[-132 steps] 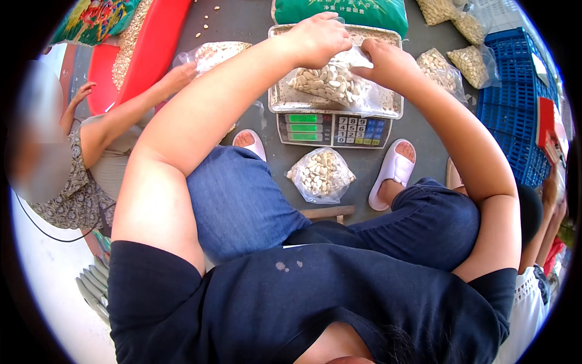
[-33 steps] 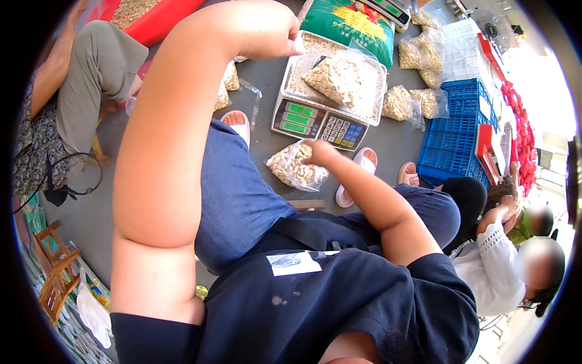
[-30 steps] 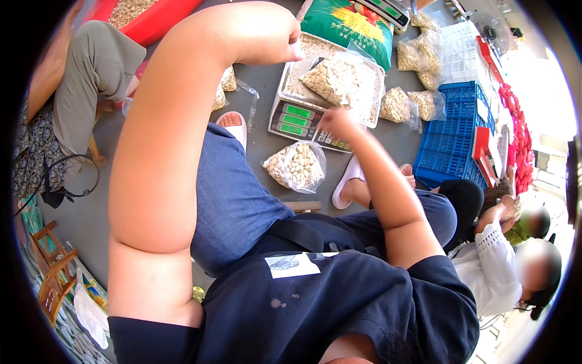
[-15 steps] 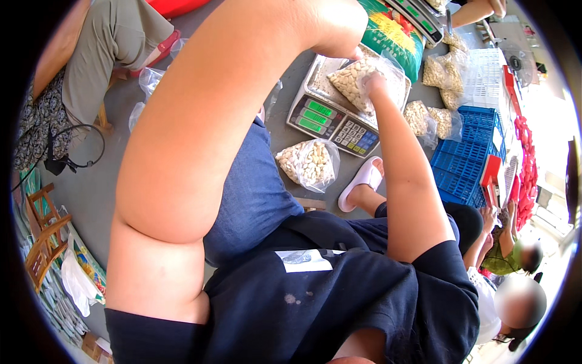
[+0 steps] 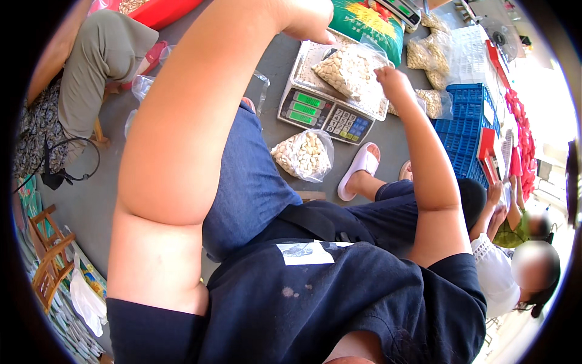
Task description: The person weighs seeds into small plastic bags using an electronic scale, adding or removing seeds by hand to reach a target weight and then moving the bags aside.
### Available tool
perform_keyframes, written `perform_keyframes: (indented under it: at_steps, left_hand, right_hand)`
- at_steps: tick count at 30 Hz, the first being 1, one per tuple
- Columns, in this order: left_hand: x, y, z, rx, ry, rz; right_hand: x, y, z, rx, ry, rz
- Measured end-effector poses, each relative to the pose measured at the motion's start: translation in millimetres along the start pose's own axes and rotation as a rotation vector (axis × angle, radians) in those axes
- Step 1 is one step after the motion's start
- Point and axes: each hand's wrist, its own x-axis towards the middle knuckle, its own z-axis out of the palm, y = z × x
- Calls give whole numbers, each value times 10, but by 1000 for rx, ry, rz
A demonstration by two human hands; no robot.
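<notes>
A clear plastic bag of pale bean-like pieces lies tilted on the pan of a digital scale with green displays. My right hand is closed at the bag's right edge, its fingers pinched on the plastic. My left hand is above the upper left of the bag, one digit stretched toward it; its other fingers are mostly hidden, so I cannot tell whether it grips the plastic. A second filled bag sits on the floor in front of the scale.
Right of the scale stand blue crates and a white crate. Several filled bags lie beside them. A green sack is behind the scale. At left sits another person; more people are at lower right.
My right hand has moved from the bag's upper middle to its right edge. My left hand has drawn slightly left and up. The whole view has shifted a little.
</notes>
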Motion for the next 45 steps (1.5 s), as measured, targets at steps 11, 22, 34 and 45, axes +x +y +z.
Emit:
perform_keyframes:
  at_steps: [11, 22, 34, 45]
  left_hand:
    - [374, 55, 127, 52, -58, 110]
    - [943, 296, 302, 116, 93, 66]
    - [930, 298, 169, 137, -119, 9]
    - [1097, 453, 147, 43, -117, 77]
  right_hand:
    - [-956, -708, 1536, 108, -604, 15]
    - [386, 230, 260, -62, -12, 217]
    - [872, 327, 1108, 4, -72, 248]
    - [484, 808, 477, -113, -158, -7]
